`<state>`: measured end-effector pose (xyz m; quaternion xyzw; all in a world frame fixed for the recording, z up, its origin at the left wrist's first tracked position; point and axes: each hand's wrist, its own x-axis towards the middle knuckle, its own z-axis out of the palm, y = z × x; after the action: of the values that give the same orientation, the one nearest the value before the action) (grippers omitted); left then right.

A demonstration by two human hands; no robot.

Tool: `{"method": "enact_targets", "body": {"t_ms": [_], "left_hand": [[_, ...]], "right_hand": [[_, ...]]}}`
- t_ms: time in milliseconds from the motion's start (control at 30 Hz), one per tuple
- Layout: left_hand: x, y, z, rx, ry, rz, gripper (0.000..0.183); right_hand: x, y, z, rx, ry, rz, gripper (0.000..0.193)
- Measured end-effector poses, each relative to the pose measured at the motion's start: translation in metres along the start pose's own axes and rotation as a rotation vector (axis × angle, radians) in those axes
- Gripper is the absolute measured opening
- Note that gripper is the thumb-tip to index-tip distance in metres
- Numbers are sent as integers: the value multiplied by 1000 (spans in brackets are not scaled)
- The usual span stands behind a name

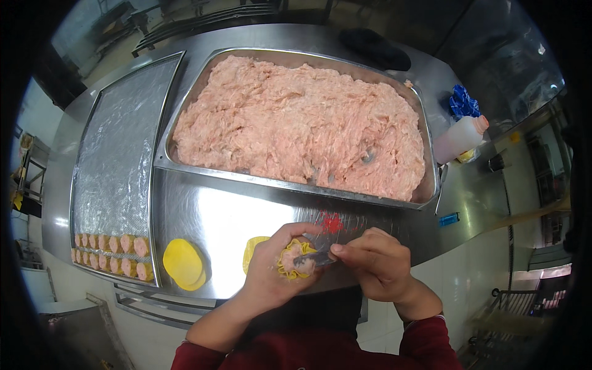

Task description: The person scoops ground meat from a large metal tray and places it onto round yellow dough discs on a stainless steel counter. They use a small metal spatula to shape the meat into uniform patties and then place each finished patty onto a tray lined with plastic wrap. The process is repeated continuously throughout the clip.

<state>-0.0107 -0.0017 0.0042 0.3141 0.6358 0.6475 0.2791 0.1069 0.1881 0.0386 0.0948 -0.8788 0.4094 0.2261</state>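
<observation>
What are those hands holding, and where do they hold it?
The left hand cups a filled yellow wrapper around its sides. The right hand pinches a flat tool by the end away from the pink filling.

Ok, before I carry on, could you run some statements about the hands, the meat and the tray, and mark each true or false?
1. The left hand holds a cupped yellow wrapper with pink filling in it. True.
2. The right hand holds nothing. False: it holds a flat tool, its tip at the filling.
3. Pink minced meat lies in the metal pan. True.
4. The flat tray has filled pieces at its near end. True.
5. Those pieces form a circle. False: they stand in two rows.
</observation>
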Motion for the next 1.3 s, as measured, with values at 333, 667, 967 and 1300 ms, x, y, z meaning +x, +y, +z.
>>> {"method": "enact_targets", "body": {"t_ms": [333,667,967,1300], "left_hand": [[-5,-10,-2,169,-123,69,27],[0,-5,0,221,-205,156,38],[-13,-2,3,285,-147,103,25],[-13,-2,13,334,-110,27,23]], "right_hand": [[-30,29,12,-47,-27,-99,57],[-33,19,-24,43,55,123,19],[-12,14,-2,-105,-20,10,27],[-21,28,3,-305,7,23,31]]}}
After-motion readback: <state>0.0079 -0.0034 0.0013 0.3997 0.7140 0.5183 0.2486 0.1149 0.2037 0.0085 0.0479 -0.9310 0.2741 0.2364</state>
